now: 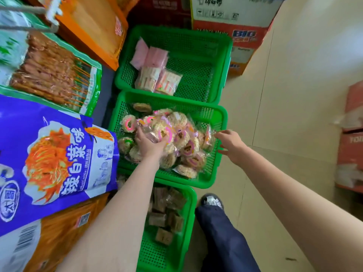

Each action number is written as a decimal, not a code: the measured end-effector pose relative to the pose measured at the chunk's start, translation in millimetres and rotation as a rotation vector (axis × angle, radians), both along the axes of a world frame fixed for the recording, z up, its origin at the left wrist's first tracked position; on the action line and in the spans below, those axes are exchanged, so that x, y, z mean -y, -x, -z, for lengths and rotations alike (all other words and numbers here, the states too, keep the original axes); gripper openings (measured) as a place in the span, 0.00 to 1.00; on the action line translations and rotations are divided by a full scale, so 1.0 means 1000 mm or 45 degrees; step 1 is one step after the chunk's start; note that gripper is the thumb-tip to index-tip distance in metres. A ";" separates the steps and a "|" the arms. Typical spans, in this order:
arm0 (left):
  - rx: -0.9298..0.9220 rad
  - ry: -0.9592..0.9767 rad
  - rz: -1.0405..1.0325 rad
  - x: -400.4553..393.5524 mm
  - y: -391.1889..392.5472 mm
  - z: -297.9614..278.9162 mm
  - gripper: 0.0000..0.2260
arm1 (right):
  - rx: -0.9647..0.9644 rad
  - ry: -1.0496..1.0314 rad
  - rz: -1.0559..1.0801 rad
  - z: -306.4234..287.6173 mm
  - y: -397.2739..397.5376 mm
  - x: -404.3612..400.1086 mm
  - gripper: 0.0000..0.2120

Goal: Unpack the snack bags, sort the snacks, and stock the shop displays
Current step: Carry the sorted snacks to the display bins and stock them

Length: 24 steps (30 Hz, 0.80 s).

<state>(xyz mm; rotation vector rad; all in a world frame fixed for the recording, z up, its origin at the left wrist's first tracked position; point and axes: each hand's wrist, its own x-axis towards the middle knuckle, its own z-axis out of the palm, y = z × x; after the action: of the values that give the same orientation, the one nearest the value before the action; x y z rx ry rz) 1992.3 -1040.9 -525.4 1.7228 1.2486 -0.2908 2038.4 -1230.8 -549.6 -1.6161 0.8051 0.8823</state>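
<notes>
Three green mesh baskets sit in a row on the pale tiled floor [284,95], running from the top centre of the frame down to the bottom centre. The middle basket [208,179] holds a heap of round rice cakes [176,134] in clear wrappers with pink rings. The left hand [150,144] reaches into this heap from the lower left, its fingers curled around a few of the wrapped cakes. The right hand [230,143] comes in from the right and rests on the basket's right rim, fingers bent over the edge and gripping it. The upper basket [225,55] contains a few pink packets [149,55] and striped wafer packs [161,79] at its left side. The lower basket [188,222] holds brown square bars [167,213] in wrappers. Along the left edge of the frame hang large snack bags: a purple one [49,154] with orange shreds pictured, and above it a green-edged bag of skewers [53,71]. Cardboard boxes [231,18] stand at the top of the frame. A dark trouser leg and shoe [212,202] show at the lower centre beside the lower basket.
</notes>
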 end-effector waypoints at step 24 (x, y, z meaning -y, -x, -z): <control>0.250 -0.727 2.326 0.205 0.347 -0.339 0.16 | 0.570 1.075 0.072 -0.473 0.485 0.310 0.13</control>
<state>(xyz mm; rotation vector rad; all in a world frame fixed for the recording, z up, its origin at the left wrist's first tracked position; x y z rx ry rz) 1645.3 -1246.1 -186.3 2.8226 -0.8155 -0.7793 1553.9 -1541.2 -76.1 -2.3851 0.9465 0.0819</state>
